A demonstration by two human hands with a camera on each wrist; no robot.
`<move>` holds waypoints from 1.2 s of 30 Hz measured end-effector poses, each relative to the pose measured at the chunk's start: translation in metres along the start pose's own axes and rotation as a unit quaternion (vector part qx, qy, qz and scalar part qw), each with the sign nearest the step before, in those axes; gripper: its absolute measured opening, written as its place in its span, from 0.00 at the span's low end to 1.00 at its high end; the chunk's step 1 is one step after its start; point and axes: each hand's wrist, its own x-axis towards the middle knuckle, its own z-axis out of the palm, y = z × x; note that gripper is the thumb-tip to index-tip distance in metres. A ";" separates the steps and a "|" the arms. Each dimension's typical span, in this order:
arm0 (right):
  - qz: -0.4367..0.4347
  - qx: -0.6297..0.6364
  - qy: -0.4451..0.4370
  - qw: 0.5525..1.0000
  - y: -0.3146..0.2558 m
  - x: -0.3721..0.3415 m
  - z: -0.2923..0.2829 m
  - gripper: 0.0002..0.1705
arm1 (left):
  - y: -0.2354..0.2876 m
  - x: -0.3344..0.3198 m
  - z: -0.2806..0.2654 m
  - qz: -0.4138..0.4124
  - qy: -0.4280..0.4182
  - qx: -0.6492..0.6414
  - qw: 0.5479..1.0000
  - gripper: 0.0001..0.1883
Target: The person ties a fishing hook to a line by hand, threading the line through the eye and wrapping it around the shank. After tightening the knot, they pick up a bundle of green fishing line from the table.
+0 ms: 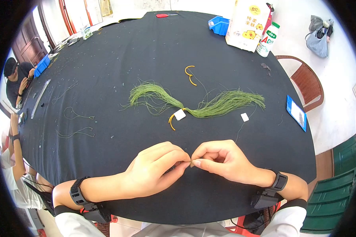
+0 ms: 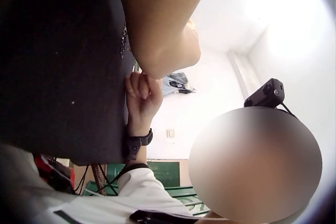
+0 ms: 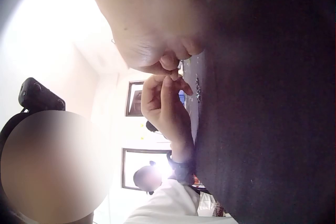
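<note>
The tiny thing (image 1: 192,162) pinched between the left hand (image 1: 156,168) and right hand (image 1: 227,164) is too small to tell. The left hand mostly covers dark bits (image 1: 171,169). The far pack (image 1: 243,25), cut off on top, partly hides a pink thing (image 1: 269,16).

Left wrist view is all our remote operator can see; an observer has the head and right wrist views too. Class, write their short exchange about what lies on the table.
Operator: I can't see past the left hand and right hand. What lies on the table ahead of them?
Observer: In the head view, a bundle of green strands lies spread from side to side.
Operator: Is anything at its narrow middle?
Observer: Yes, a white square piece sits there.
</note>
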 end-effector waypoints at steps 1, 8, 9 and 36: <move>-0.001 0.001 0.000 1.000 0.000 0.000 0.000 0.06 | 0.000 0.000 0.000 0.000 0.000 -0.001 1.000 0.10; 0.001 -0.004 -0.003 1.000 -0.001 -0.001 0.000 0.05 | 0.002 0.001 0.000 -0.020 -0.009 -0.026 0.999 0.09; 0.000 -0.009 -0.006 1.000 -0.001 -0.001 0.000 0.05 | 0.002 0.001 0.000 -0.018 -0.013 -0.024 0.999 0.09; 0.023 -0.260 0.092 0.961 -0.050 -0.010 -0.116 0.06 | -0.001 -0.001 -0.013 -0.276 0.078 -0.312 0.906 0.04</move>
